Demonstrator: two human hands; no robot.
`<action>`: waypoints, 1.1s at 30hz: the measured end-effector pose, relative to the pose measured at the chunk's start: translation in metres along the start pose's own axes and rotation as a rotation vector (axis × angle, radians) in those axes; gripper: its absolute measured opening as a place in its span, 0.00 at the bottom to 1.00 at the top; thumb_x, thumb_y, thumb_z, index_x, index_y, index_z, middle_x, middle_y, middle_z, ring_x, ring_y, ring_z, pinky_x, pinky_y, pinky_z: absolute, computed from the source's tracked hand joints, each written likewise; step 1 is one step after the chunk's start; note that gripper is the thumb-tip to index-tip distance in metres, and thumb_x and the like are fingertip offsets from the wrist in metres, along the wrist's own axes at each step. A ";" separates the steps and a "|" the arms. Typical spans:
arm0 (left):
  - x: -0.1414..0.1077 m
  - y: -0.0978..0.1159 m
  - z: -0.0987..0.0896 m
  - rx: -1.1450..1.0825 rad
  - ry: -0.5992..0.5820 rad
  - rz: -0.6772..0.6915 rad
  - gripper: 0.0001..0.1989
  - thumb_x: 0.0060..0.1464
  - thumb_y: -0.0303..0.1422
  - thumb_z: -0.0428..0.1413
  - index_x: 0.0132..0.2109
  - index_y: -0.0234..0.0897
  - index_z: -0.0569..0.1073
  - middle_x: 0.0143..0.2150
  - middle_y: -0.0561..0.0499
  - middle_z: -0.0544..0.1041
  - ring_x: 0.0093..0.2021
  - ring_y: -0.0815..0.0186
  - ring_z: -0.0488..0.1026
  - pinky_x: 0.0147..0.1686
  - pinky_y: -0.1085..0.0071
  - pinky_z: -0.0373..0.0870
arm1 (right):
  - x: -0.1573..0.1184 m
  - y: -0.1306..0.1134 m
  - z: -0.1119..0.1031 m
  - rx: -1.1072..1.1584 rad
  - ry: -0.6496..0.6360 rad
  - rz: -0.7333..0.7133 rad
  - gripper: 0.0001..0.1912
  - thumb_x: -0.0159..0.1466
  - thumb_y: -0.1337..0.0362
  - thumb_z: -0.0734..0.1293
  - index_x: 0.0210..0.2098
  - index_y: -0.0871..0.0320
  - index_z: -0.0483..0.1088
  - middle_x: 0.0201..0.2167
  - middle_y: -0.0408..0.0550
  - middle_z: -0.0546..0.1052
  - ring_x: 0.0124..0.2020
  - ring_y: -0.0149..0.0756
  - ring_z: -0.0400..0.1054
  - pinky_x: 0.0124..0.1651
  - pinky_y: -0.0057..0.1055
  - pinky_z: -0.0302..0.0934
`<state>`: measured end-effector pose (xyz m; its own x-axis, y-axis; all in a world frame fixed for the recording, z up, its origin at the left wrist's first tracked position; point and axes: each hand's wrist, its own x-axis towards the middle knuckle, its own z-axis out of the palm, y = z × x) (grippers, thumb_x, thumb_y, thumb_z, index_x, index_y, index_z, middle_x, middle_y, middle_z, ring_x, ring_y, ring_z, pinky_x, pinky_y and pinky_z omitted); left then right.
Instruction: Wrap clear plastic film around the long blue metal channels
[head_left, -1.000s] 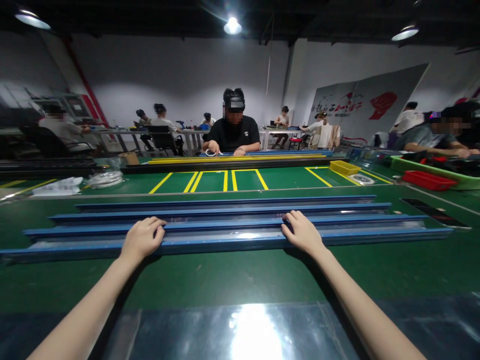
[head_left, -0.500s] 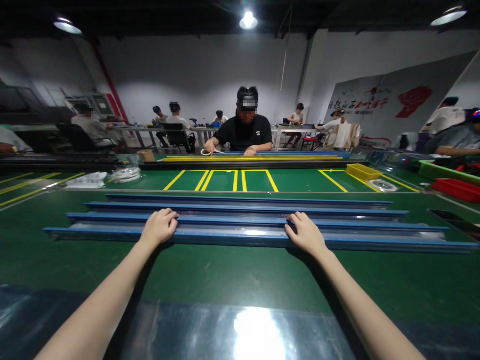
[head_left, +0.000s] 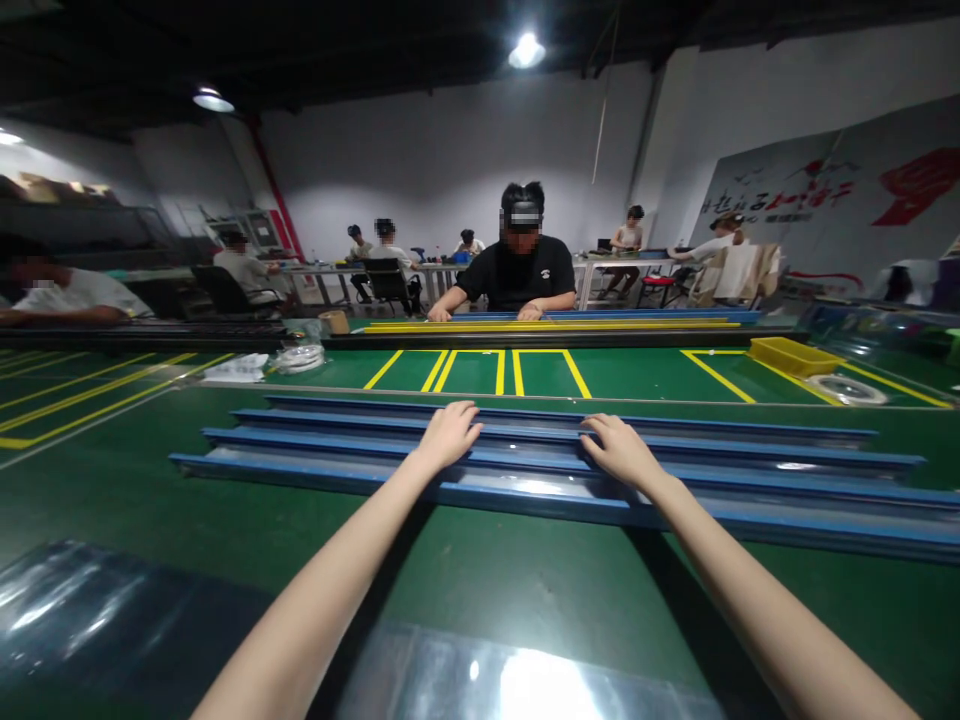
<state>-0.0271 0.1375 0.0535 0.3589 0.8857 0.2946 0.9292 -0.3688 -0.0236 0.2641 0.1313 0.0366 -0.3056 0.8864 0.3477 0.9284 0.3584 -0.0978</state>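
Note:
Several long blue channel profiles lie side by side across the bench, running left to right; the nearest blue channel (head_left: 525, 500) has a raised edge and a shiny inside. My left hand (head_left: 450, 437) reaches over the near channels, its fingers extended at the farther ones and its thumb apart. To its right, my right hand (head_left: 619, 452) spans the rows in the same way, fingers spread over the farther blue channels (head_left: 720, 432). Whether the fingertips press on an edge is hard to make out.
Clear plastic sheeting (head_left: 420, 670) covers the near bench edge. Beyond the channels are yellow tape lines (head_left: 501, 372), a yellow tray (head_left: 795, 356), a white coil (head_left: 847, 390) and a wrapped coil (head_left: 300, 358). A co-worker (head_left: 529, 265) sits opposite, hands at yellow strips (head_left: 555, 326).
Both hands have moved from the near channels toward the farther ones, and they are closer together. The view has turned left. The co-worker's white loop no longer shows.

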 end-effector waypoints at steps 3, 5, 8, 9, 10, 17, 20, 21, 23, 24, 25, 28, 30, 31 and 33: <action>0.027 0.022 0.014 -0.049 -0.072 0.042 0.23 0.58 0.41 0.39 0.57 0.36 0.59 0.59 0.47 0.60 0.59 0.64 0.54 0.55 0.67 0.52 | 0.012 -0.002 0.011 -0.016 -0.038 -0.002 0.22 0.61 0.60 0.54 0.51 0.65 0.63 0.55 0.57 0.63 0.56 0.43 0.54 0.55 0.37 0.49; 0.040 0.031 0.022 -0.086 -0.114 0.050 0.26 0.58 0.45 0.36 0.58 0.36 0.57 0.60 0.46 0.59 0.60 0.62 0.53 0.56 0.66 0.52 | 0.018 -0.001 0.017 -0.031 -0.064 0.021 0.25 0.63 0.59 0.52 0.53 0.67 0.61 0.57 0.58 0.61 0.58 0.44 0.50 0.57 0.38 0.47; 0.049 0.039 0.033 -0.137 -0.177 0.049 0.29 0.57 0.49 0.35 0.58 0.38 0.57 0.60 0.47 0.58 0.61 0.59 0.51 0.56 0.61 0.50 | 0.024 0.001 0.024 -0.051 -0.107 0.053 0.26 0.64 0.57 0.49 0.54 0.67 0.60 0.57 0.56 0.61 0.59 0.44 0.50 0.56 0.40 0.48; 0.050 0.040 0.036 -0.151 -0.194 0.044 0.30 0.56 0.50 0.34 0.59 0.38 0.56 0.61 0.47 0.57 0.61 0.58 0.50 0.56 0.59 0.49 | 0.025 0.002 0.025 -0.056 -0.120 0.059 0.26 0.64 0.56 0.48 0.54 0.66 0.59 0.57 0.56 0.61 0.59 0.44 0.50 0.56 0.40 0.48; 0.050 0.040 0.039 -0.163 -0.208 0.040 0.31 0.56 0.51 0.34 0.59 0.39 0.56 0.61 0.47 0.56 0.61 0.57 0.50 0.57 0.58 0.48 | 0.026 0.002 0.027 -0.060 -0.131 0.065 0.27 0.64 0.56 0.48 0.55 0.66 0.59 0.57 0.55 0.61 0.59 0.43 0.51 0.56 0.40 0.48; 0.050 0.035 0.042 -0.191 -0.238 0.040 0.36 0.51 0.57 0.33 0.61 0.41 0.53 0.63 0.49 0.52 0.62 0.60 0.46 0.59 0.60 0.43 | 0.031 0.002 0.027 -0.080 -0.155 0.073 0.29 0.61 0.46 0.49 0.52 0.58 0.61 0.54 0.52 0.65 0.55 0.44 0.56 0.57 0.46 0.42; 0.058 0.034 0.038 -0.176 -0.253 0.032 0.37 0.50 0.58 0.35 0.60 0.42 0.55 0.62 0.48 0.56 0.61 0.58 0.51 0.57 0.61 0.48 | 0.040 0.002 0.023 -0.084 -0.175 0.066 0.30 0.59 0.42 0.50 0.46 0.59 0.64 0.47 0.54 0.70 0.49 0.45 0.62 0.52 0.43 0.48; 0.061 0.033 0.036 -0.171 -0.262 0.028 0.36 0.50 0.58 0.35 0.59 0.43 0.57 0.61 0.48 0.58 0.60 0.58 0.53 0.56 0.62 0.51 | 0.044 0.002 0.022 -0.085 -0.186 0.068 0.31 0.58 0.41 0.50 0.44 0.59 0.65 0.46 0.55 0.71 0.47 0.45 0.63 0.50 0.42 0.50; 0.070 0.032 0.032 -0.161 -0.290 0.016 0.35 0.49 0.59 0.35 0.58 0.45 0.59 0.59 0.48 0.62 0.57 0.57 0.58 0.52 0.62 0.57 | 0.053 0.004 0.020 -0.087 -0.215 0.074 0.33 0.56 0.39 0.50 0.43 0.59 0.65 0.45 0.56 0.71 0.45 0.46 0.64 0.49 0.43 0.51; 0.074 0.031 0.030 -0.157 -0.309 0.009 0.35 0.48 0.59 0.36 0.57 0.46 0.61 0.57 0.48 0.64 0.56 0.56 0.60 0.50 0.62 0.59 | 0.057 0.005 0.020 -0.087 -0.233 0.080 0.34 0.56 0.38 0.50 0.43 0.59 0.65 0.45 0.57 0.71 0.45 0.47 0.65 0.50 0.44 0.50; 0.078 0.029 0.028 -0.153 -0.330 0.002 0.35 0.48 0.60 0.36 0.56 0.47 0.62 0.56 0.48 0.65 0.54 0.55 0.62 0.48 0.62 0.61 | 0.061 0.007 0.020 -0.087 -0.254 0.087 0.35 0.55 0.38 0.50 0.44 0.59 0.65 0.46 0.57 0.71 0.46 0.48 0.65 0.51 0.47 0.48; 0.089 0.026 0.023 -0.141 -0.390 -0.005 0.36 0.45 0.62 0.36 0.54 0.50 0.64 0.53 0.48 0.68 0.53 0.53 0.64 0.46 0.61 0.62 | 0.074 0.013 0.021 -0.081 -0.328 0.110 0.39 0.54 0.36 0.49 0.49 0.61 0.63 0.50 0.60 0.68 0.49 0.50 0.62 0.53 0.50 0.45; 0.094 0.024 0.021 -0.134 -0.418 0.005 0.36 0.44 0.63 0.36 0.53 0.51 0.65 0.53 0.49 0.68 0.53 0.53 0.64 0.46 0.60 0.62 | 0.081 0.017 0.021 -0.074 -0.382 0.118 0.42 0.53 0.35 0.49 0.51 0.62 0.63 0.51 0.60 0.68 0.51 0.51 0.61 0.52 0.47 0.49; 0.096 0.024 0.021 -0.129 -0.428 0.010 0.36 0.44 0.63 0.36 0.53 0.52 0.65 0.53 0.49 0.68 0.53 0.53 0.64 0.47 0.60 0.62 | 0.083 0.019 0.021 -0.071 -0.406 0.118 0.43 0.52 0.34 0.49 0.51 0.62 0.64 0.50 0.61 0.68 0.50 0.50 0.62 0.50 0.45 0.52; 0.099 0.023 0.021 -0.113 -0.441 0.013 0.37 0.43 0.63 0.36 0.53 0.51 0.65 0.53 0.49 0.69 0.52 0.53 0.64 0.47 0.61 0.61 | 0.086 0.021 0.020 -0.072 -0.442 0.116 0.44 0.51 0.33 0.50 0.48 0.61 0.67 0.47 0.60 0.71 0.47 0.50 0.65 0.46 0.41 0.56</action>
<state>0.0313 0.2225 0.0616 0.3966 0.9072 -0.1404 0.9177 -0.3877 0.0871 0.2534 0.2207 0.0455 -0.2448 0.9650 -0.0946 0.9694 0.2417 -0.0425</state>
